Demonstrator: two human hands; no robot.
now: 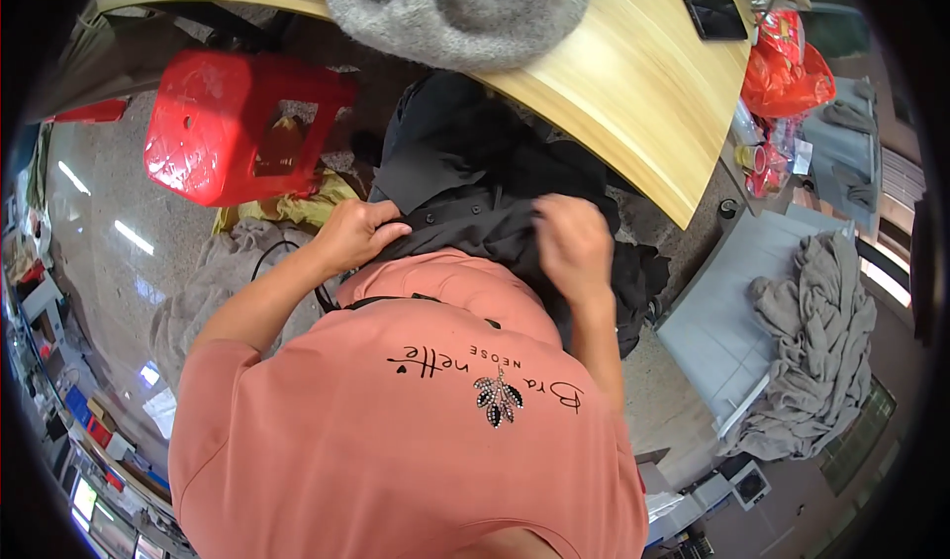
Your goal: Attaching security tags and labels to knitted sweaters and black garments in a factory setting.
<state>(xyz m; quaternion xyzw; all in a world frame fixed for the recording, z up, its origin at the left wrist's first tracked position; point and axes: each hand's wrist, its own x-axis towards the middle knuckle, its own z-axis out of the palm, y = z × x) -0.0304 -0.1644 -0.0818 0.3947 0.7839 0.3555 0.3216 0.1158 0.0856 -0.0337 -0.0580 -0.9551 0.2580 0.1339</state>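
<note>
A black buttoned garment point(465, 210) lies bunched across my lap, its button strip running sideways between my hands. My left hand point(358, 234) pinches the garment's edge between thumb and fingers. On the other side, my right hand point(576, 247) is closed on the same cloth, its fingers curled in and slightly blurred. More of the dark fabric hangs down past my right wrist, and its folds hide where one piece ends.
Ahead is a wooden table point(633, 74) holding a grey fuzzy bundle point(460, 15) and a black phone point(714, 15). A red plastic stool point(213, 129) stands left. At right, a grey-blue bin point(714, 312) carries grey cloth point(816, 351); a red bag point(787, 74) sits beyond the table.
</note>
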